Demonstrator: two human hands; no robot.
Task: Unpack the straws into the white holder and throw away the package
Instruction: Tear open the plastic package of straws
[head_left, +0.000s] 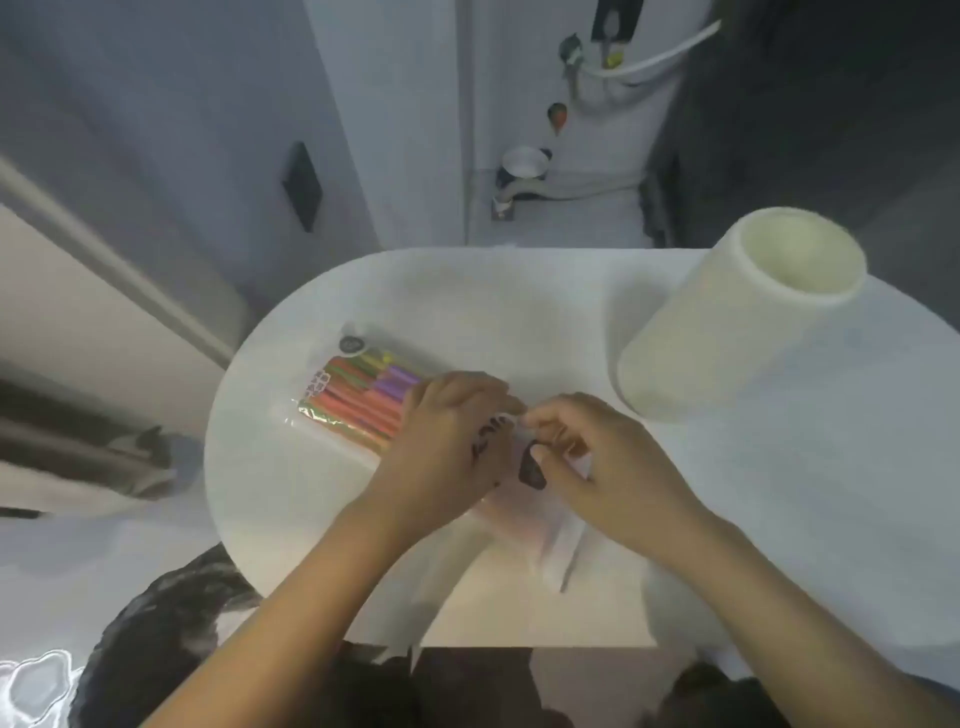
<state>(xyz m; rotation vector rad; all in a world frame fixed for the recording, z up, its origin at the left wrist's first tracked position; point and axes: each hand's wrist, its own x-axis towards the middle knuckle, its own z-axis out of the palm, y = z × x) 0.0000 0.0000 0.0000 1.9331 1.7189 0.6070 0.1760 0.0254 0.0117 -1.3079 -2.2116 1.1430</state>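
A clear plastic package of coloured straws (358, 395) lies flat on the white table (467, 301), left of centre. My left hand (447, 441) lies over the package's right end, fingers curled on the plastic. My right hand (587, 457) pinches the same end of the package, close to a dark label (531, 467). Both hands meet at that end. The white holder (737, 317), a tall open cylinder, stands upright at the right back of the table with nothing visible inside.
The table's rounded left edge lies near the package. Beyond the far edge are a wall, a white hose (654, 57) and a small pot (524, 161) on the floor. Dark patterned clothing (171, 639) shows below the near edge.
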